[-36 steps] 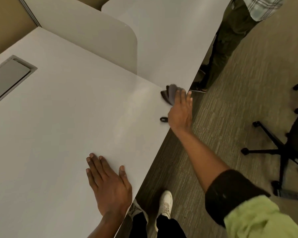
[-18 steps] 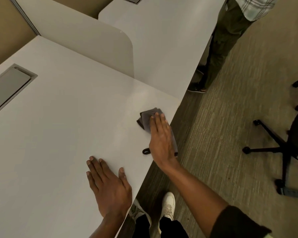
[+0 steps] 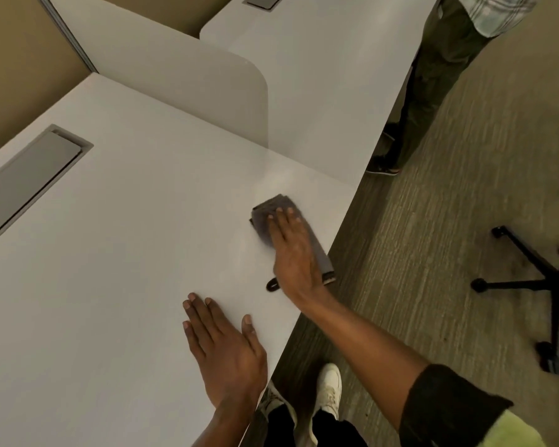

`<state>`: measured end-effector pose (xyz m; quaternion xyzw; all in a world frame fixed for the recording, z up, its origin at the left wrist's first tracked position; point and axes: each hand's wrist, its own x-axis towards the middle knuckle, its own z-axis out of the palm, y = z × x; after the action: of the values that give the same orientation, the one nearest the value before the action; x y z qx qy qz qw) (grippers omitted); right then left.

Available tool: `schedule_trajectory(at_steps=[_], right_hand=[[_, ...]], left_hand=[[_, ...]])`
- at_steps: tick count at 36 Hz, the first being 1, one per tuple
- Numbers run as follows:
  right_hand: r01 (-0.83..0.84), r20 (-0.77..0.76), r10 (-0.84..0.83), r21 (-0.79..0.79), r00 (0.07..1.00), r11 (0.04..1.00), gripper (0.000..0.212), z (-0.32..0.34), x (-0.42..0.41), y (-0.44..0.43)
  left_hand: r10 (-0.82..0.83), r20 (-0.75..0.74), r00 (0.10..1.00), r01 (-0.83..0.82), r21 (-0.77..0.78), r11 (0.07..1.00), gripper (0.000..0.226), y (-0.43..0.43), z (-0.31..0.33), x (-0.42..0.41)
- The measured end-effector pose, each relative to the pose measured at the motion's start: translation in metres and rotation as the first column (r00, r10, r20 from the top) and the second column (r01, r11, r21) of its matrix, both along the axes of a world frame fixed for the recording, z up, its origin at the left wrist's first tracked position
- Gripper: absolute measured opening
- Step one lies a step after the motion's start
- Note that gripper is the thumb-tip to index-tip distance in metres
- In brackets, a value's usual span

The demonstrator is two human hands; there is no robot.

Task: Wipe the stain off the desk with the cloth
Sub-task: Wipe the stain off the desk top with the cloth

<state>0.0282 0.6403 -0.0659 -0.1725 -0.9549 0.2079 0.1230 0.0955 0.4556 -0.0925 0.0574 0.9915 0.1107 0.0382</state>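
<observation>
The right hand (image 3: 292, 250) lay flat & open on top of the folded grey cloth (image 3: 273, 209), pressing it down w/ straight fingers, not gripping it. The cloth sat on the white desk (image 3: 126, 253) near the front edge, w/ a small black loop (image 3: 272, 284) poking out by the wrist. The left hand (image 3: 223, 346) was flat on the desk too, fingers spread, holding nothing. Couldn't make out any stain. A grey lid (image 3: 26, 175) sat shut in the desk's slot, so what's inside was hidden
</observation>
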Motion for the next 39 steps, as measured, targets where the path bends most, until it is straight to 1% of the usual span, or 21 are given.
schedule_trajectory(at_steps=[3, 6, 10, 13, 17, 20, 21, 23, 24, 26, 28, 30, 32, 34, 36, 39], right_hand=[[-0.084, 0.046, 0.084, -0.007, 0.995, 0.996, 0.068, 0.002, -0.028, 0.002], [-0.076, 0.076, 0.074, 0.021, 0.994, 0.997, 0.066, 0.007, -0.058, 0.024], [0.085, 0.044, -0.084, -0.005, 0.995, 0.996, 0.067, 0.013, -0.076, 0.059], [0.229, 0.033, -0.228, -0.009, 0.973, 0.973, 0.065, 0.015, -0.068, 0.079], [0.454, 0.008, -0.454, 0.006, 0.891, 0.891, 0.067, 0.014, -0.039, 0.078], [0.538, 0.039, -0.538, 0.01, 0.842, 0.843, 0.07, 0.009, -0.021, 0.061], [0.532, 0.037, -0.531, 0.002, 0.846, 0.847, 0.07, 0.007, -0.016, 0.053], [0.438, -0.01, -0.438, -0.01, 0.899, 0.899, 0.068, 0.001, -0.009, 0.032], [0.356, -0.041, -0.356, -0.012, 0.934, 0.934, 0.069, -0.003, -0.006, 0.019], [0.128, -0.054, -0.128, 0.012, 0.99, 0.992, 0.071, -0.009, -0.006, -0.004], [-0.071, -0.034, 0.072, 0.042, 0.997, 0.997, 0.073, -0.013, -0.017, -0.015], [-0.183, 0.01, 0.183, 0.055, 0.983, 0.982, 0.076, -0.01, -0.037, -0.013], [-0.232, 0.048, 0.229, 0.061, 0.972, 0.971, 0.076, -0.006, -0.062, -0.003], [-0.233, 0.082, 0.228, 0.068, 0.97, 0.97, 0.073, 0.0, -0.088, 0.011], [-0.184, 0.104, 0.177, 0.063, 0.979, 0.981, 0.069, 0.006, -0.109, 0.025], [-0.047, 0.115, 0.04, 0.059, 0.993, 0.997, 0.063, 0.012, -0.125, 0.045]], left_hand=[[0.001, -0.003, 1.0, -0.001, -0.004, 1.0, 0.082, 0.0, 0.0, 0.001], [-0.005, -0.003, 1.0, 0.005, -0.008, 1.0, 0.081, -0.001, 0.001, 0.0], [-0.013, -0.004, 1.0, 0.013, -0.013, 1.0, 0.082, 0.0, 0.002, 0.001], [-0.016, -0.008, 1.0, 0.016, -0.009, 1.0, 0.081, -0.001, 0.002, 0.0], [-0.008, -0.005, 1.0, 0.008, 0.01, 1.0, 0.081, 0.0, 0.003, 0.0], [-0.005, -0.016, 1.0, 0.006, 0.04, 0.999, 0.081, 0.0, 0.0, 0.0], [-0.002, -0.018, 1.0, 0.003, 0.049, 0.999, 0.081, 0.0, -0.002, -0.001], [0.011, -0.029, 1.0, -0.009, 0.064, 0.998, 0.082, 0.001, -0.004, 0.0], [0.014, -0.034, 0.999, -0.012, 0.068, 0.998, 0.082, 0.002, -0.005, -0.001], [0.018, -0.04, 0.999, -0.015, 0.076, 0.997, 0.082, 0.003, -0.005, -0.001], [0.017, -0.041, 0.999, -0.014, 0.073, 0.997, 0.082, 0.003, -0.006, -0.002], [0.013, -0.032, 0.999, -0.011, 0.061, 0.998, 0.082, 0.003, -0.005, -0.002], [0.008, -0.03, 1.0, -0.006, 0.057, 0.998, 0.082, 0.003, -0.005, -0.001], [0.003, -0.042, 0.999, 0.0, 0.056, 0.998, 0.082, 0.003, -0.006, -0.001], [0.001, -0.05, 0.999, 0.002, 0.059, 0.998, 0.082, 0.002, -0.006, -0.001], [-0.003, -0.052, 0.999, 0.006, 0.071, 0.997, 0.082, 0.001, -0.007, 0.0]])
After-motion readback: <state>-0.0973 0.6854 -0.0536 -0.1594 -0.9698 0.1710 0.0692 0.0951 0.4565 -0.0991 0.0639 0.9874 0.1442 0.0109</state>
